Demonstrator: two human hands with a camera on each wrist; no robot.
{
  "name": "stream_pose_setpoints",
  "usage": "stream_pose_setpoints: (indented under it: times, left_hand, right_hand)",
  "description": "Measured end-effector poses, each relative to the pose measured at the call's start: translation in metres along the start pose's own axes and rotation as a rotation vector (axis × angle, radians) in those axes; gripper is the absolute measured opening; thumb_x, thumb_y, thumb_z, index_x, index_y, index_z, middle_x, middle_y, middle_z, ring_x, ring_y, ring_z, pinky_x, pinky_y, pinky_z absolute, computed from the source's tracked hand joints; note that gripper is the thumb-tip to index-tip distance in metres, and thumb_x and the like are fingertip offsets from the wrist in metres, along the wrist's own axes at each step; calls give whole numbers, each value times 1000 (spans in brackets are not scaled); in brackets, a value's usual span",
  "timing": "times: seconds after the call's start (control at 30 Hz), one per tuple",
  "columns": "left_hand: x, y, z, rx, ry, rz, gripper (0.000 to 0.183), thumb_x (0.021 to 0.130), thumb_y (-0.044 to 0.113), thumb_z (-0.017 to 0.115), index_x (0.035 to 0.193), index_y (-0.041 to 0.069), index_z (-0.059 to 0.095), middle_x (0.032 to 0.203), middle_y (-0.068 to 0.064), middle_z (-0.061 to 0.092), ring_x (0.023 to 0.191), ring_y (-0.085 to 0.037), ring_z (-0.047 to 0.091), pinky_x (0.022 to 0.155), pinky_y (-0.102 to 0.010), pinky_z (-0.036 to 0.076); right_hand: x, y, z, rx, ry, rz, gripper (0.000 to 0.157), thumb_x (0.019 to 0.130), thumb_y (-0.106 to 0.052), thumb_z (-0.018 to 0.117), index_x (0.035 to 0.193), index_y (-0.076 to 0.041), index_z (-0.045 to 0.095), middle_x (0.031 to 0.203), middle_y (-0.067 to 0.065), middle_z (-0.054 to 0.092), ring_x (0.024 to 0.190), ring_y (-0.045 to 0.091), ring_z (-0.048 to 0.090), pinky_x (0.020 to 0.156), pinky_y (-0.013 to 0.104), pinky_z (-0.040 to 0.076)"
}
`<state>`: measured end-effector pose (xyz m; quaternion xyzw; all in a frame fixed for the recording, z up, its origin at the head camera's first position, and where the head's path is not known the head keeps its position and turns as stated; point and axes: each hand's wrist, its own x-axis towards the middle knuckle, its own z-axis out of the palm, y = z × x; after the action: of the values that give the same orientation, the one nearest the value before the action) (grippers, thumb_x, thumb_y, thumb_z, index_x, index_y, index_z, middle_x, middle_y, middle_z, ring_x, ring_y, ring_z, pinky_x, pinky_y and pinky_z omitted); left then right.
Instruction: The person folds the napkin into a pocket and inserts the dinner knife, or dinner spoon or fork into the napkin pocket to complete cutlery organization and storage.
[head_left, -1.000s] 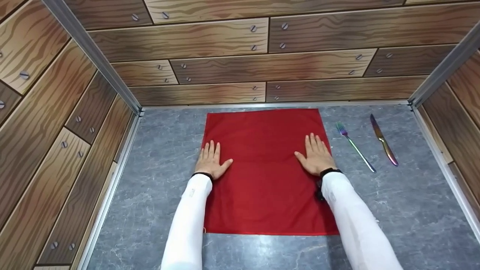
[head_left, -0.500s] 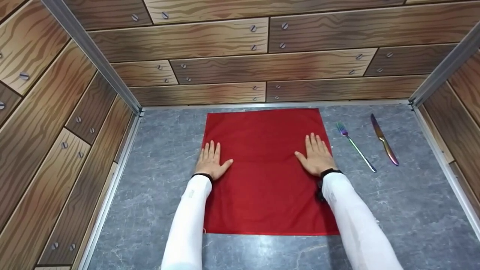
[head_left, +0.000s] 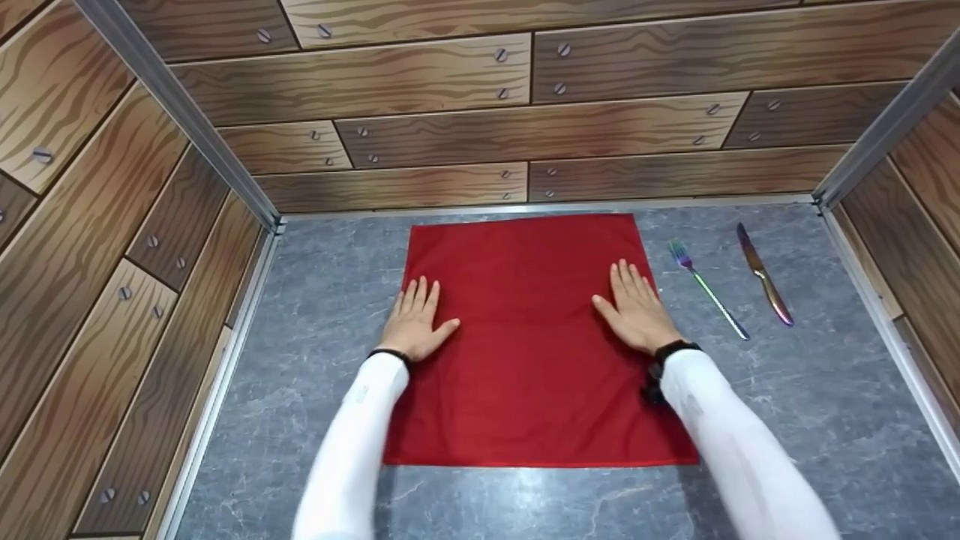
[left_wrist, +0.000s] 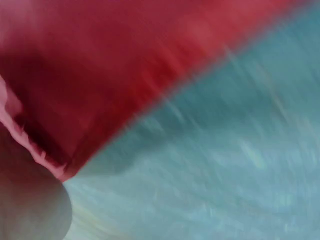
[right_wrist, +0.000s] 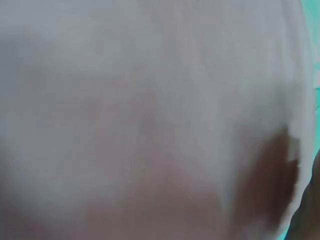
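Left hand (head_left: 410,328) and right hand (head_left: 637,315), fingers straight, rest at opposite edges of the red cloth (head_left: 529,352), presumably flattening it.

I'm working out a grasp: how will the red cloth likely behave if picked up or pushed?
The red cloth is probably floppy, since soft creases show near its lower edge. It looks thin against the gray surface, so likely light. Pushed, it might bunch up, being spread flat.
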<state>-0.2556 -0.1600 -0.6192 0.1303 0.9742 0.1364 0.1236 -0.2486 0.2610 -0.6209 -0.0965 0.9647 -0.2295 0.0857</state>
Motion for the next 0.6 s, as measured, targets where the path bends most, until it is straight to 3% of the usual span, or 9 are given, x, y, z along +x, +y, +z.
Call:
stream_pose_setpoints:
  times: [0.13,0.3,0.43,0.6]
  left_hand:
    - [-28,3,-5,53,69,169,85,103,58,48,165,7,19,172,-19,17,161,-38,14,132,-53,12]
    - [-76,5,7,142,55,333,85,102,56,51,163,4,24,170,-21,23,159,-40,20,131,-54,18]
    - [-105,1,22,169,15,391,85,101,61,49,164,8,26,171,-19,23,159,-37,21,131,-54,19]
    - [-119,-13,43,198,45,430,86,100,69,42,164,14,26,171,-16,25,158,-37,24,128,-55,22]
  right_hand:
    - [-29,0,-10,-51,13,-76,82,109,-57,29,164,1,9,173,21,3,161,41,1,132,56,5]
    - [-82,0,-1,-83,21,-140,80,108,-54,37,164,-2,15,173,18,10,161,39,9,131,56,13]
    - [-119,2,16,-120,-4,-187,80,106,-54,45,164,-5,19,173,15,15,160,39,15,132,48,12]
    - [-139,10,33,-219,69,-296,78,102,-52,55,161,-5,32,170,15,28,157,38,27,132,26,0]
